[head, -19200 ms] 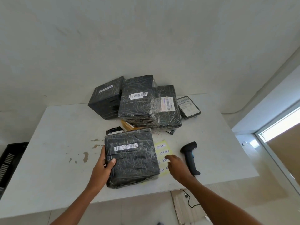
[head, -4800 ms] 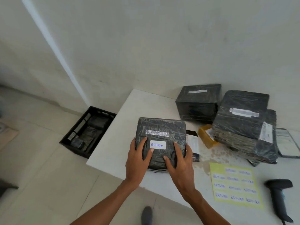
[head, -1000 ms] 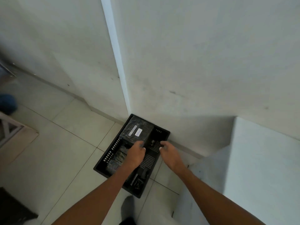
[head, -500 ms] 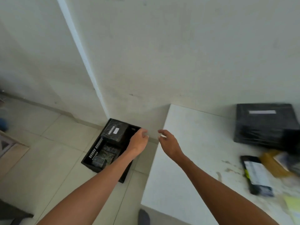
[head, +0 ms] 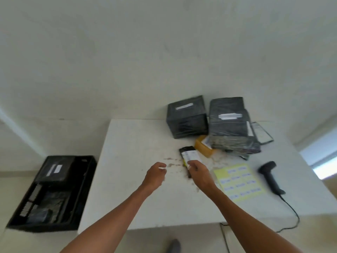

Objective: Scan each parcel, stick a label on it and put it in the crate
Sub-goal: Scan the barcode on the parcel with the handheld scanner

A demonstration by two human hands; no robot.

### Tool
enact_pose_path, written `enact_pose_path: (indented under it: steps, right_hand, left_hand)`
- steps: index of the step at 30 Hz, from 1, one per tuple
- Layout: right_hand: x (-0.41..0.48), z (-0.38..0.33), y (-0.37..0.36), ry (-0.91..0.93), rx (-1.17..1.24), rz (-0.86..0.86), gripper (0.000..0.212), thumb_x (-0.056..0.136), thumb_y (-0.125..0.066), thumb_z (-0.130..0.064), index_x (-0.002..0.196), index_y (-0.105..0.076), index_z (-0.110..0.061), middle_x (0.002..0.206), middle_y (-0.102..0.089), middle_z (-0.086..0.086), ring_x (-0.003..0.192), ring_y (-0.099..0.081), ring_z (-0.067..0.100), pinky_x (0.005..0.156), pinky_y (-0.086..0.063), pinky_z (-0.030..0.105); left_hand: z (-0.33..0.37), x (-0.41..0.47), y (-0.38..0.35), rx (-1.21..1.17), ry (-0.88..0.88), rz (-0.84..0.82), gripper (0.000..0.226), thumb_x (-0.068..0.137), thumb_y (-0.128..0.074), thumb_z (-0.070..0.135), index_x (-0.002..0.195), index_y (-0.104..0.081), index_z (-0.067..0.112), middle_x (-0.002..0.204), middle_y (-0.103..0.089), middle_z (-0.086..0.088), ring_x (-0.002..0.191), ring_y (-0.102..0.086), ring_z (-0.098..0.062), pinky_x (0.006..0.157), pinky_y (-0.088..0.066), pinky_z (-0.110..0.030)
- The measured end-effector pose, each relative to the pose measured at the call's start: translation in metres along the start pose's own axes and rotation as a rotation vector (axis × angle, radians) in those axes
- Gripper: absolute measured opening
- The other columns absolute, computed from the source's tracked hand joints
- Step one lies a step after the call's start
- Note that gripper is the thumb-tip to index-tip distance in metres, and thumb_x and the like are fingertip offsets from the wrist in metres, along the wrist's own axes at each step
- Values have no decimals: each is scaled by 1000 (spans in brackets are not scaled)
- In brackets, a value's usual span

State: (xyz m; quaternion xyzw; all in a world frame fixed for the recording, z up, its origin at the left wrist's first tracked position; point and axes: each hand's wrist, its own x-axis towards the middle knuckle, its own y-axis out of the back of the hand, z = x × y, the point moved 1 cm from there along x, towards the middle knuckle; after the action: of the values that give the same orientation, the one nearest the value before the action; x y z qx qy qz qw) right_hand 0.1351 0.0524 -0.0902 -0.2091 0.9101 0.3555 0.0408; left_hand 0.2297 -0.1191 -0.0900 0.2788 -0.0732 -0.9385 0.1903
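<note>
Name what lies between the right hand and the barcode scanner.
A yellow label sheet lies flat between right hand and barcode scanner, seen in the head view.

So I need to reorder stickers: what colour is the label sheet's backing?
Pale yellow, carrying white labels; the label sheet shows best in the head view.

Two forearms, bare along all their visible length; the left hand (head: 155,175) and right hand (head: 199,173) are bare as well; low between the arms shows the rounded dark-grey toe of a shoe (head: 174,246); blur hides finer detail.
</note>
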Motion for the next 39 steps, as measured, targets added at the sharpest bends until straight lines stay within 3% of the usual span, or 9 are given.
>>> enact_pose_path:
  steps: [6,12,15,18,22,25,29,34,39]
  right_hand:
    - [13,59,106,-40,77,207,25,101,-49,-22,122,-62,-22,116,-64,-1,95,-56,10,82,-40,24]
    - [42,101,186,-67,177,297,23,99,-47,-22,118,-58,-27,110,-67,-3,79,-59,0,61,-42,15]
    - [64,106,216,-10,235,275,31,101,-48,-24,131,-53,-19,123,-64,2,105,-61,16,83,-44,25]
    - [86,95,234,71,271,127,48,103,-47,-32,148,-39,-17,147,-49,2,135,-48,21,106,-41,33]
    - [106,89,239,148,293,16,46,102,-48,-38,145,-43,-21,142,-54,1,131,-50,21,108,-43,43]
    - [111,107,244,148,417,33,32,102,-47,-42,130,-53,-29,123,-61,-12,117,-57,9,97,-48,32]
    - [117,145,259,161,392,71,35,104,-42,-39,132,-58,-27,118,-63,-20,110,-56,-9,89,-43,14]
    - [124,229,268,-201,-37,241,25,99,-49,-23,120,-54,-10,122,-56,14,111,-55,31,91,-46,40]
    - [115,291,258,-488,-317,71,59,90,-64,-30,134,-33,-4,130,-45,18,118,-49,40,96,-44,51]
  left_hand:
    - [71,15,-97,42,-101,-65,27,99,-46,15,124,-58,19,120,-61,-7,103,-65,-24,80,-56,-35]
    - [135,45,-166,-55,-151,79,30,103,-46,33,129,-48,18,124,-59,-10,106,-63,-27,85,-59,-49]
    - [164,66,-190,-130,-152,209,64,101,-47,45,154,-25,16,152,-40,-12,131,-48,-35,97,-52,-54]
    - [185,83,-206,-182,-128,232,77,98,-50,53,158,-13,22,162,-25,-8,143,-35,-33,106,-44,-56]
    - [191,97,-216,-244,-44,255,79,92,-63,48,155,-26,19,156,-37,-9,136,-45,-34,101,-49,-57]
    - [186,97,-225,-301,18,175,55,89,-69,45,137,-53,23,136,-58,-5,119,-59,-29,83,-59,-47]
    - [182,98,-234,-310,14,165,53,85,-74,46,129,-53,25,127,-60,2,114,-59,-23,77,-58,-42]
    - [189,111,-252,-371,-41,145,62,82,-79,35,121,-32,22,126,-50,-6,109,-62,-20,84,-58,-55]
    - [192,119,-268,-392,-17,103,81,68,-83,49,122,-27,30,130,-46,-5,112,-60,-20,83,-59,-53]
